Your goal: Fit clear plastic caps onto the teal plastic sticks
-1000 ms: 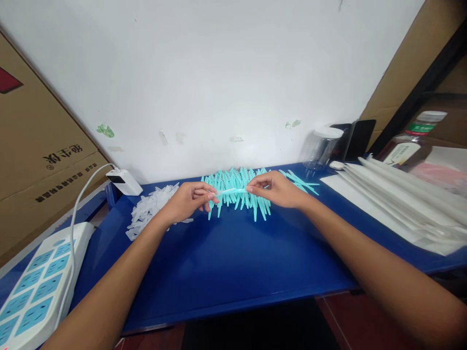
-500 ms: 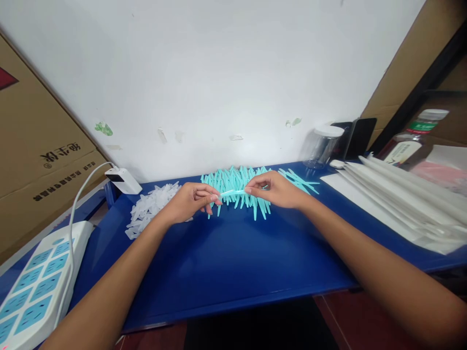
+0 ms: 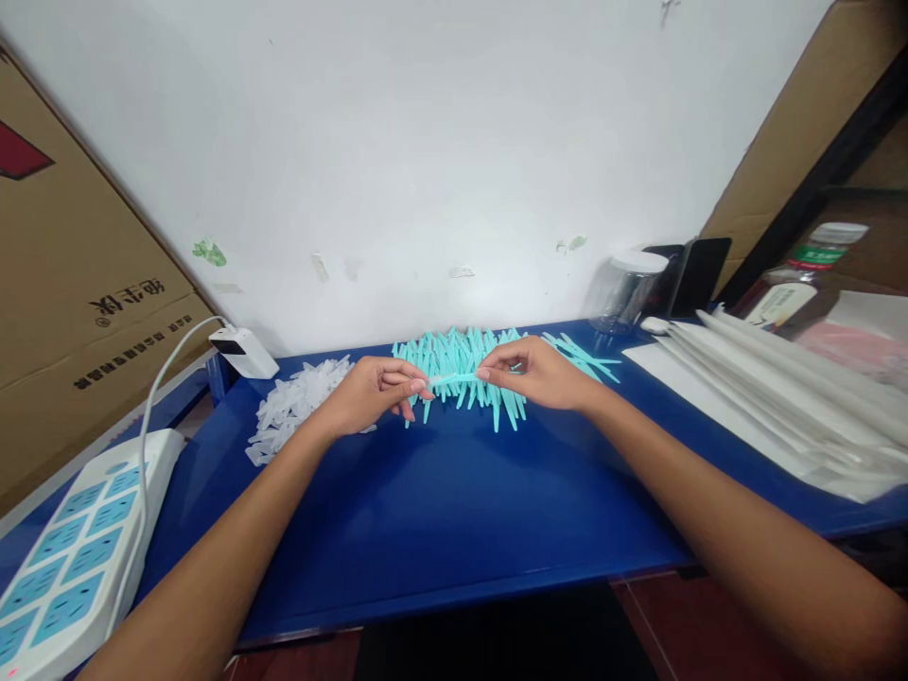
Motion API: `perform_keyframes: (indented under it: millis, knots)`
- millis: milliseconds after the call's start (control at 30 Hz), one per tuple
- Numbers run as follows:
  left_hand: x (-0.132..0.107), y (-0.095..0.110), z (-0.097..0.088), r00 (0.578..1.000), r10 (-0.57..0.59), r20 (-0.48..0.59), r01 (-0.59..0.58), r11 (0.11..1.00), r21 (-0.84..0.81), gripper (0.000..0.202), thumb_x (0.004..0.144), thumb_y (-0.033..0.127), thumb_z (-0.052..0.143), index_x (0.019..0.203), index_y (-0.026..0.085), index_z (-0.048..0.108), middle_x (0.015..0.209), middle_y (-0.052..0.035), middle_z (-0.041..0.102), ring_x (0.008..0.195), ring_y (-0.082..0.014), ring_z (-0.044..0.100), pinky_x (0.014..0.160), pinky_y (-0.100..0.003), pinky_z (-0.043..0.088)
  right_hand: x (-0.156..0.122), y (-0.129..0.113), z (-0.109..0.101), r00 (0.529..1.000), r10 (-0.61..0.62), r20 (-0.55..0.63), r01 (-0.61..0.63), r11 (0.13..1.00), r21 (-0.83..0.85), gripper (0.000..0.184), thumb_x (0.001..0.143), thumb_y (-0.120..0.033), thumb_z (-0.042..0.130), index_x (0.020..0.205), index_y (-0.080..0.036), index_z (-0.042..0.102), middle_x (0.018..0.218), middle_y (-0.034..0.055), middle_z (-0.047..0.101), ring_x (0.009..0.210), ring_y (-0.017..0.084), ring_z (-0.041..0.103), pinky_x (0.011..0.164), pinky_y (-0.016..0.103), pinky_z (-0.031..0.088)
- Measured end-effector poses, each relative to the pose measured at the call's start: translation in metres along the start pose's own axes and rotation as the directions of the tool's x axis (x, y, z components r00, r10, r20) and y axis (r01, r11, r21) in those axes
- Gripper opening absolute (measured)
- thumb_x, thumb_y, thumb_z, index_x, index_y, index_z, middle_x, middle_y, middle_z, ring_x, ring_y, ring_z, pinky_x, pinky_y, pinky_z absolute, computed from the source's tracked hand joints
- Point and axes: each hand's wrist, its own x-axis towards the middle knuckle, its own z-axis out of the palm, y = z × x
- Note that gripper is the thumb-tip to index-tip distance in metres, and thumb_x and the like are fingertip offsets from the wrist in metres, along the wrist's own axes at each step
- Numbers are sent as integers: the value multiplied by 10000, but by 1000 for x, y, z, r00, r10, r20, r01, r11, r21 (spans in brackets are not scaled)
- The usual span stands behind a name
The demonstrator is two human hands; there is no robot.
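My left hand (image 3: 373,392) is closed, pinching a small translucent white plastic cover (image 3: 437,380) between thumb and fingers. Opposite it, my right hand (image 3: 540,372) pinches a slim teal plastic stick (image 3: 465,376) level, its tip pointing left. Stick and cover lie end to end between the hands; whether one sits inside the other I cannot tell. Behind both hands spreads a heap of similar teal sticks (image 3: 446,352), partly hidden by my fingers. Left of my left hand is a pile of translucent white covers (image 3: 296,405).
On the blue table (image 3: 440,530), a white charger box (image 3: 245,353) with a cable stands at left, near a power strip (image 3: 92,530). At right are a clear lidded jar (image 3: 628,293), stacked white envelopes (image 3: 787,397) and a bottle (image 3: 794,279). A white wall (image 3: 426,142) rises behind.
The stick and the cover have come more nearly into one line. Both hands keep their pinch almost in place, while the view has shifted slightly.
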Motion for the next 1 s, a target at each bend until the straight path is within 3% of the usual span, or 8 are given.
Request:
perform_keyframes:
  millis: [300,633,700,767,833,900,1000]
  knots:
    - [1,-4,4,999,-9,40,9,1000,-3,426,910,576,704,1031,168,734,1049,-118,816,679,-186,753,598,-276,532,0,1,5,999,-16,30,15,1000,11,384,900,-559,700,876,-188,793,794,48,740,745,179,616,715,318,470]
    - [1,-3,14,999,34,-31,-35,999,-29,446,921,595,680,977,156,731,1000,-128,813,661,-196,743,587,-290,549,-1,-7,11,999,-28,42,28,1000,1,416,923,-574,666,871,-180,788,756,45,714,698,167,587,661,302,454]
    - [1,-3,9,995,36,-88,-32,999,38,463,911,610,677,1021,164,731,996,-120,808,696,-212,748,611,-305,565,1,0,0,1000,-15,-10,14,997,-72,384,935,-538,652,876,-184,789,783,52,735,716,178,613,677,308,465]
    - [1,-6,-5,991,38,-127,-10,976,218,465,852,620,730,1015,185,745,900,-85,797,687,-213,729,615,-303,555,1,11,-18,987,38,-154,-73,970,-230,327,939,-466,640,884,-182,792,809,67,754,736,201,639,702,322,473]
    - [-2,-12,-23,998,-4,-60,29,905,424,443,754,621,807,924,215,764,758,-44,758,628,-200,682,571,-285,509,-1,26,-41,917,139,-374,-307,845,-437,270,922,-390,642,870,-171,793,843,105,769,783,246,672,724,343,473]
    - [-6,-18,-40,989,-136,64,87,865,494,429,675,612,856,865,236,772,710,-28,734,603,-197,659,527,-275,467,-5,41,-62,793,287,-538,-587,596,-547,226,892,-341,655,876,-167,799,913,160,778,890,316,701,763,372,482]
    - [-10,-26,-54,949,-267,167,154,856,494,375,629,564,882,797,250,768,718,-23,725,622,-199,654,523,-267,445,-10,58,-81,649,477,-593,-757,322,-569,245,879,-325,662,955,-136,799,1013,227,769,985,370,713,774,393,490]
